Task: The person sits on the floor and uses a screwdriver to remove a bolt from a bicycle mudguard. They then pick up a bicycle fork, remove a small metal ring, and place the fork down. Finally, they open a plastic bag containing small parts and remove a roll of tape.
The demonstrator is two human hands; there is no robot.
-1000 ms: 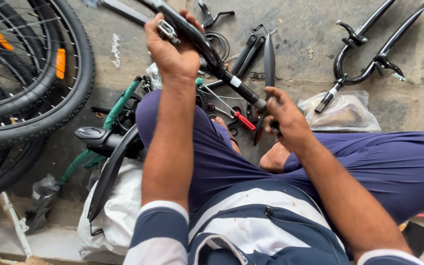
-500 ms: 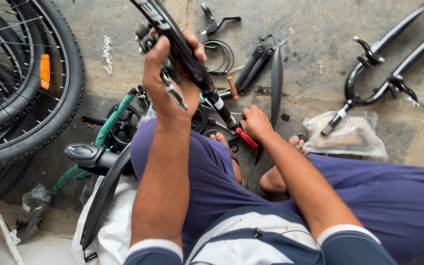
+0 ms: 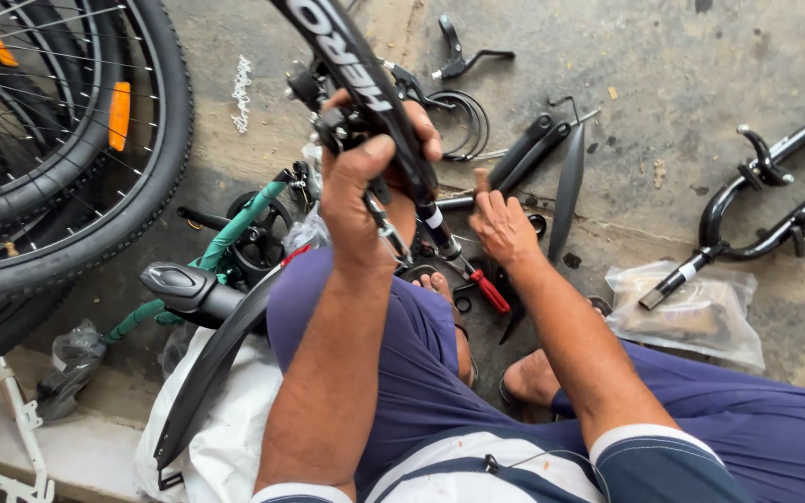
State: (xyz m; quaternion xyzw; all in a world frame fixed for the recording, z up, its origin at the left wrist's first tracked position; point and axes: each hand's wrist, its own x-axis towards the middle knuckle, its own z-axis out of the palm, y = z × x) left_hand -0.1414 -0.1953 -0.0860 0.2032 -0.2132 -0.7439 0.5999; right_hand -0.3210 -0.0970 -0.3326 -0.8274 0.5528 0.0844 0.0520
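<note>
Left grip [image 3: 375, 186] clamped round black bar [image 3: 347, 56]; right hand [image 3: 503, 228] open, just beside.

Bicycle repair workshop: wheels [image 3: 58, 140], handlebars [image 3: 775, 200], mudguards [image 3: 211, 373] strewn on concrete floor [image 3: 663, 74].

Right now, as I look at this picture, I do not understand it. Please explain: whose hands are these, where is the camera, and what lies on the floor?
The camera sits on a person's head and looks down, so you see their own arms and lap. The left hand grips a black bicycle tube fitted with small parts. The right hand is open and holds nothing; it reaches toward a red-handled tool below it. On the concrete floor lie bicycle wheels, a black mudguard, a brake lever, curved black handlebars and a clear plastic bag. A green frame part lies near the left knee.
</note>
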